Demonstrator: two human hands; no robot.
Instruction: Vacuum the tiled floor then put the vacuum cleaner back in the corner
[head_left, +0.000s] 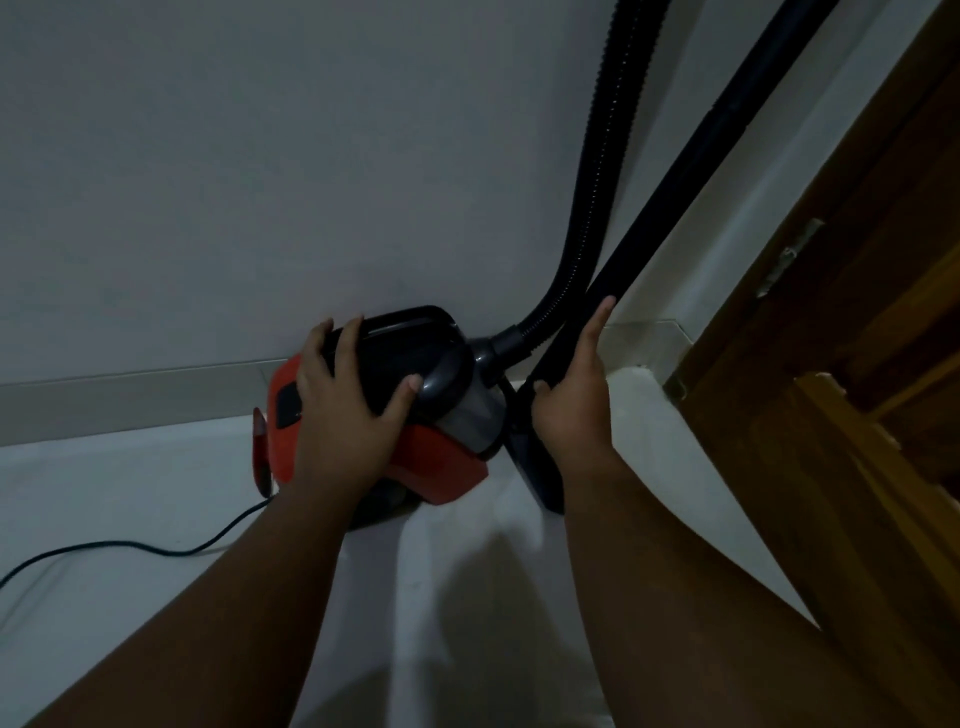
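Observation:
A red and black canister vacuum cleaner (441, 467) sits on the pale tiled floor (130, 519) against the wall, close to the corner. My left hand (343, 415) rests spread over its black top, fingers wrapped around the housing. A ribbed black hose (602, 156) rises from the canister's front. Beside it a black rigid tube (701, 156) leans up along the corner, and my right hand (571, 395) grips its lower part. The floor head (540, 478) at the tube's foot is partly hidden behind my right wrist.
A black power cord (130, 545) trails left across the floor from the canister. A grey skirting board (130, 400) runs along the white wall (260, 182). A brown wooden door and frame (857, 338) stand at the right, just past the corner.

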